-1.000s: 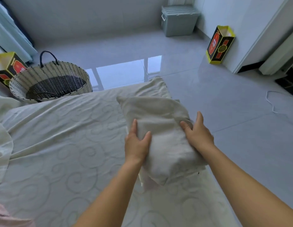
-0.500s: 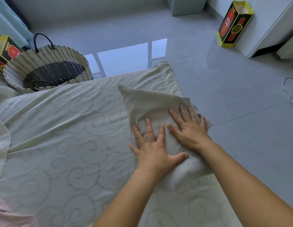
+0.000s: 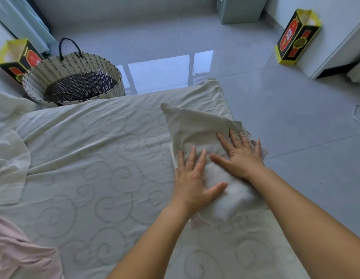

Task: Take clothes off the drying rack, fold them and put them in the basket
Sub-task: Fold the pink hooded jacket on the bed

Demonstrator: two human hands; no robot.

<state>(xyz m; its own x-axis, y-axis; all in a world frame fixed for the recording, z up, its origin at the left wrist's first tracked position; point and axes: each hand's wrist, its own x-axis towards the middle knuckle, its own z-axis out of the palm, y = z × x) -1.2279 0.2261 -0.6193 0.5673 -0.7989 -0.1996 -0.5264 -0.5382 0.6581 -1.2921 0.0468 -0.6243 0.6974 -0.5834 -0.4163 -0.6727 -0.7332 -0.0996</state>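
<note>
I see my left hand (image 3: 192,181) and right hand (image 3: 240,157), fingers spread flat, pressing the folded cream cloth (image 3: 197,127) on the bed (image 3: 94,158).

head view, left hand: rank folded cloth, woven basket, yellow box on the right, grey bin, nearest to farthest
1. Folded cloth: pressed under the left hand.
2. Woven basket: ahead, to the left.
3. Yellow box: ahead, far right.
4. Grey bin: farthest, top of view.
</note>
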